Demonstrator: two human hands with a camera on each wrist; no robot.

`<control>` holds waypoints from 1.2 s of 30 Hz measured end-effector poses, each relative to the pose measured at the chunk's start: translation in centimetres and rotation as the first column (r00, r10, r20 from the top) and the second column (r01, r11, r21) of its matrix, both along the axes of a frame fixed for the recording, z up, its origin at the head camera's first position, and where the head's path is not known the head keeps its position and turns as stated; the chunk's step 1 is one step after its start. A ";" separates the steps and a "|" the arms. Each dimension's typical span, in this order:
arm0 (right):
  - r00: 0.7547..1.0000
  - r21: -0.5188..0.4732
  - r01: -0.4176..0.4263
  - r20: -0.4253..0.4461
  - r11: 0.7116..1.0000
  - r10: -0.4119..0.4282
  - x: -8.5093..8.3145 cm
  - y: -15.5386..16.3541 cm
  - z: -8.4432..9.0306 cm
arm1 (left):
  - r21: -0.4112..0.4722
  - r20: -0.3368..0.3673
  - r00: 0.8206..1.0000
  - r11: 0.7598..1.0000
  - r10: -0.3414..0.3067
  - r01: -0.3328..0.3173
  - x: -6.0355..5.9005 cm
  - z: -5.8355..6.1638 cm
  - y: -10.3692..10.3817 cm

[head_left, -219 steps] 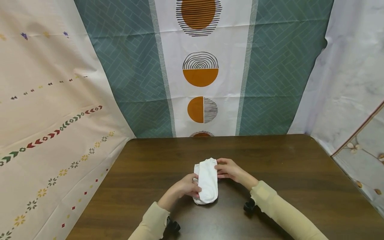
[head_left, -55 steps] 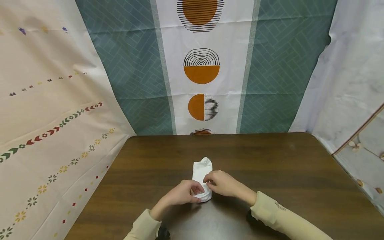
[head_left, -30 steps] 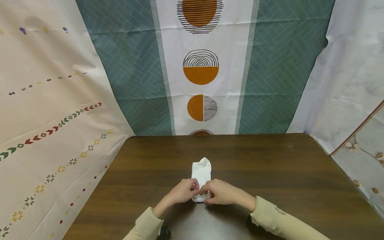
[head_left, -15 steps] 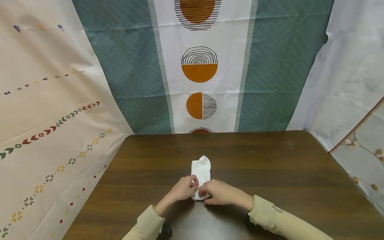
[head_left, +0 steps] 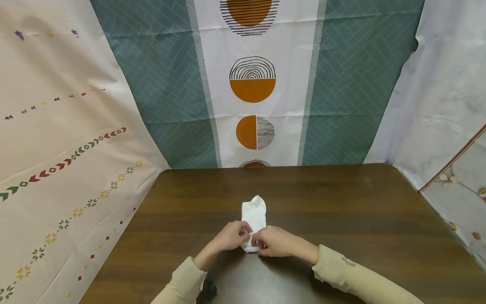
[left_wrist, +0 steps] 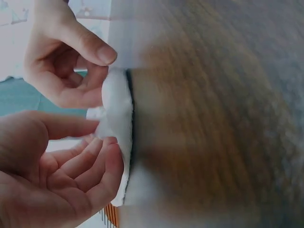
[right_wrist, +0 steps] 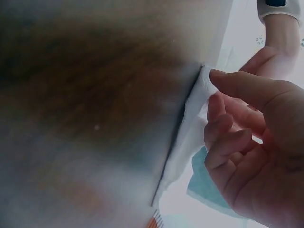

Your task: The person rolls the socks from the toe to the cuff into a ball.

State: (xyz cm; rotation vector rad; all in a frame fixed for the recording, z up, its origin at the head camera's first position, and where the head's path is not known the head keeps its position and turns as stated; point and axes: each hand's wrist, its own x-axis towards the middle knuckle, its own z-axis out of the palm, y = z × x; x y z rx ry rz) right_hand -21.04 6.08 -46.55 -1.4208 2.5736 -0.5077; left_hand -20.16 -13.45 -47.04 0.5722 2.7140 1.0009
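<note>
White socks (head_left: 253, 215), stacked flat in a narrow strip, lie on the brown table with a rounded tip pointing away from me. At their near end, my left hand (head_left: 231, 235) pinches the fabric between thumb and fingers; the left wrist view shows those fingertips (left_wrist: 110, 142) on the white cloth (left_wrist: 118, 102). From the other side, my right hand (head_left: 279, 242) grips the near right corner, thumb at the edge and fingers curled in over the top. In the right wrist view, the right thumb (right_wrist: 247, 88) sits against the cloth's end. A small fold shows between both hands.
The dark wooden table (head_left: 182, 202) extends around the socks on all sides. A green and white patterned curtain (head_left: 171, 105) hangs behind its far edge, with a cream cloth (head_left: 76, 147) on the left and a marbled white one (head_left: 448, 105) on the right.
Earlier the hands held the socks' sides, with two layers spread apart; now the layers line up. The right hand has come down from the middle to the near end, beside the left hand.
</note>
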 end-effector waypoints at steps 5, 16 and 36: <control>0.996 0.023 0.013 -0.083 1.000 -0.011 0.4 -0.2 0.0 | -0.033 -0.018 0.999 0.999 -0.035 0.034 0.1 0.0 0.1; 0.892 -0.018 -0.058 -0.450 0.998 0.044 0.6 -0.5 -0.7 | -0.027 -0.134 0.991 0.999 0.015 -0.018 0.9 -0.1 1.0; 0.988 -0.023 -0.030 -0.154 0.999 0.026 -0.1 -0.5 0.4 | -0.073 -0.053 0.985 0.984 -0.166 0.162 1.4 0.8 0.8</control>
